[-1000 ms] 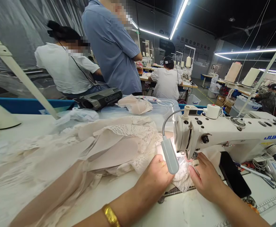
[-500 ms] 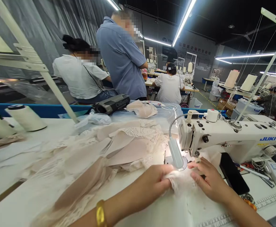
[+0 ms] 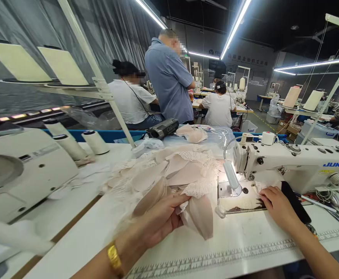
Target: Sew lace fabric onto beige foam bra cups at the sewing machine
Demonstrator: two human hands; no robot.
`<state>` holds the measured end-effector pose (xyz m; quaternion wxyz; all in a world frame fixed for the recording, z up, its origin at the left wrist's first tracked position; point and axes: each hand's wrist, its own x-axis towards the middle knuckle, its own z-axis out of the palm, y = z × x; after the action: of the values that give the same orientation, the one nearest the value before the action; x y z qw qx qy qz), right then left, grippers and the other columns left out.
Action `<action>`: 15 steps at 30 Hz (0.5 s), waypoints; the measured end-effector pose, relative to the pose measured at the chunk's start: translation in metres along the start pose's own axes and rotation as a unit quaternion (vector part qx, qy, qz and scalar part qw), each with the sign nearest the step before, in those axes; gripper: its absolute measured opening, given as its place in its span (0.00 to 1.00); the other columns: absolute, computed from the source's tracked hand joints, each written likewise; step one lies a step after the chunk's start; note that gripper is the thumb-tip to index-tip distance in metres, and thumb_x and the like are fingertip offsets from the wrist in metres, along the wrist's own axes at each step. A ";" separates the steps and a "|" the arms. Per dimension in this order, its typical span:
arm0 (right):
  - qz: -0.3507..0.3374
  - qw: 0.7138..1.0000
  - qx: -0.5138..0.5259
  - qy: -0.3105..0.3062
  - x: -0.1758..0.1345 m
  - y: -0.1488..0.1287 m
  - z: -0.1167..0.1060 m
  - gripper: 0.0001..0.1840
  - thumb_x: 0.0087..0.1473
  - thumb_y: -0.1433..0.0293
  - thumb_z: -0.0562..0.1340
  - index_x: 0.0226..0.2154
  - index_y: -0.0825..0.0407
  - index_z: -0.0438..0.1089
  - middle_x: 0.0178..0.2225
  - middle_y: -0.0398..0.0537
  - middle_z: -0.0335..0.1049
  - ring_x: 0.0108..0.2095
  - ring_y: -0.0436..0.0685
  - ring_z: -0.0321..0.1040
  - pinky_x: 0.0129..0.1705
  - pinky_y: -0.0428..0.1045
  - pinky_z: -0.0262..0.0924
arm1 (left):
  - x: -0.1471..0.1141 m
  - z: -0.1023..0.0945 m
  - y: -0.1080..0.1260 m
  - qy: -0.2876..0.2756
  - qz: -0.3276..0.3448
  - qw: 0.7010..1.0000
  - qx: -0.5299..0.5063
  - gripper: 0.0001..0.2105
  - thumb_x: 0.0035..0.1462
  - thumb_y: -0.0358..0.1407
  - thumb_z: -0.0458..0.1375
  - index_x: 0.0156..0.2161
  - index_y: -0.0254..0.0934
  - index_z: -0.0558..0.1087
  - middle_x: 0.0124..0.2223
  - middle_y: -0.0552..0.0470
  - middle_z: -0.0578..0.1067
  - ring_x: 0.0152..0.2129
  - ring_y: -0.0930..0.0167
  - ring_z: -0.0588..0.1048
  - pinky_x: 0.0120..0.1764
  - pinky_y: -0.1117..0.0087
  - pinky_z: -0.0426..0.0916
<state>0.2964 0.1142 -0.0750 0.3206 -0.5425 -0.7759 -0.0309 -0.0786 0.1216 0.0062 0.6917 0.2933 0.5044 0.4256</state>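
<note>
My left hand is closed on a beige lace-edged fabric piece, thumb on top and fingers curled beneath. The piece hangs down over the white table to the left of the needle plate. A heap of similar beige lace pieces lies just beyond that hand. My right hand is to the right of the needle plate, its fingers closed over a pale lace piece, partly hidden under them. The JUKI sewing machine stands beyond, with a small lit lamp over its plate.
A black phone lies beside my right hand, with tools further right. A printed ruler runs along the table's front edge. Thread cones and another machine stand left. Several people are beyond the table.
My left hand has left the needle area for the left and now holds a fabric piece by the heap. My right hand has shifted right with the lace. The view has turned left.
</note>
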 end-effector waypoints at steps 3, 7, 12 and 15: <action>0.013 0.999 0.012 0.037 0.006 0.000 -0.004 0.15 0.68 0.70 0.55 0.33 0.48 0.74 0.33 0.50 0.77 0.36 0.64 0.73 0.39 0.58 0.69 | -0.005 -0.001 0.000 0.026 -0.012 0.999 -0.017 0.07 0.62 0.25 0.63 0.42 0.36 0.80 0.36 0.49 0.83 0.25 0.69 0.81 0.26 0.71 0.79; 0.038 0.993 0.015 0.108 0.007 -0.002 -0.014 0.13 0.71 0.66 0.54 0.38 0.49 0.72 0.37 0.53 0.76 0.39 0.65 0.72 0.43 0.60 0.68 | -0.009 -0.004 0.003 0.047 -0.010 0.998 -0.043 0.09 0.59 0.22 0.65 0.42 0.36 0.80 0.36 0.48 0.84 0.25 0.68 0.82 0.27 0.71 0.81; 0.125 0.958 0.083 0.246 0.001 -0.017 -0.035 0.12 0.70 0.60 0.58 0.42 0.49 0.72 0.38 0.50 0.72 0.38 0.61 0.71 0.40 0.55 0.66 | -0.008 -0.011 0.006 0.074 -0.009 0.996 -0.057 0.10 0.67 0.21 0.56 0.40 0.32 0.79 0.34 0.45 0.83 0.24 0.70 0.81 0.28 0.71 0.82; 0.128 0.943 0.121 0.281 -0.005 -0.032 -0.041 0.10 0.71 0.62 0.59 0.42 0.48 0.72 0.38 0.48 0.71 0.39 0.60 0.70 0.41 0.54 0.66 | -0.004 -0.007 0.003 0.072 -0.002 0.995 -0.071 0.11 0.69 0.21 0.54 0.41 0.32 0.79 0.35 0.46 0.83 0.24 0.71 0.81 0.29 0.72 0.82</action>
<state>0.2885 0.0804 -0.0359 0.5899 -0.5638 -0.5761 -0.0464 -0.0864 0.1193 0.0081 0.6736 0.2108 0.5218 0.4790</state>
